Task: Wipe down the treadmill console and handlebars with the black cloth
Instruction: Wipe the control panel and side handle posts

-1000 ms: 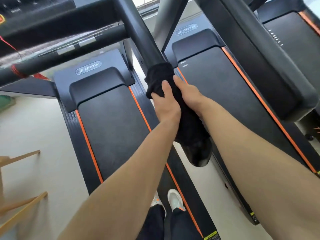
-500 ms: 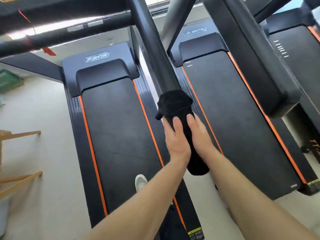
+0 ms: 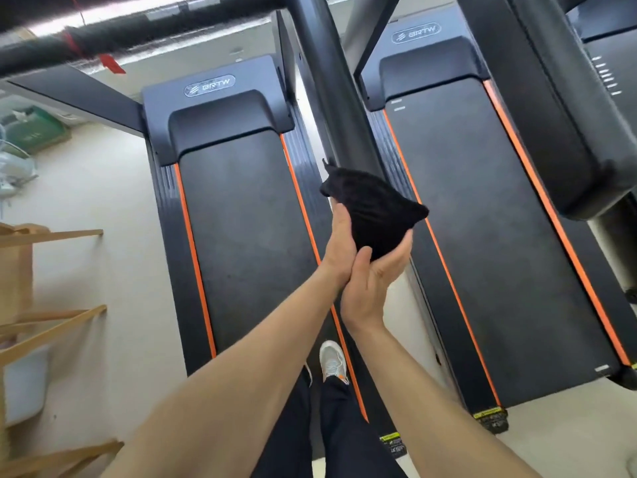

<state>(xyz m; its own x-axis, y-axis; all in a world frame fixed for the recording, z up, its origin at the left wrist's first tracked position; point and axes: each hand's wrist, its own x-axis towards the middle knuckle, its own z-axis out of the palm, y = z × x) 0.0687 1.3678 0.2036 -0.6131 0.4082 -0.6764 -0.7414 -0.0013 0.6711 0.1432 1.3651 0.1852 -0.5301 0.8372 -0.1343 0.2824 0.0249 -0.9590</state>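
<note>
Head view. The cloth, bunched into a soft black wad, sits at the lower end of the handlebar, above the gap between two treadmills; whether it wraps the bar's tip or hangs just clear of it cannot be told. The left hand holds the wad's left flank while the right hand cups it from below, thumb on its lower corner, so each grip is closed on fabric. Judged light, limp and unbreakable, the cloth would bunch and slip if held by an edge, and is best taken in a full-palm wrap around the bar.
</note>
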